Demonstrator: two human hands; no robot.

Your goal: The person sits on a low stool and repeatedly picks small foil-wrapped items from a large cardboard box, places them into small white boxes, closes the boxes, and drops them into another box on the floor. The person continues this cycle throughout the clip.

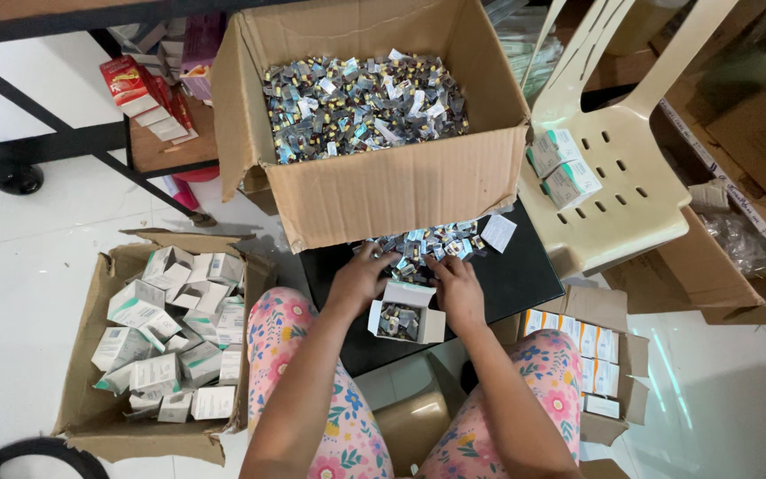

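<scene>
Seated worker in floral leggings packs at a low black tabletop (525, 275): the left hand (361, 277) and right hand (458, 288) flank a small open white carton (405, 312), fingers curled narrow into a loose heap of tiny silver-blue foil packets (427, 244) just beyond it; whether either hand actually pinches any can't be told. The carton sits at the table's near edge, flaps up, approx. part-filled w/ dark shiny packets. Near left, a brown cardboard box of closed white-and-green cartons (166, 341) looks well stocked; near right, a smaller cardboard box of neatly rowed cartons (591, 350). Far centre, a big corrugated cardboard box (401, 191) brims w/ packets, so by the look much is left. Far right, a cream plastic chair (618, 177) bears two cartons.
</scene>
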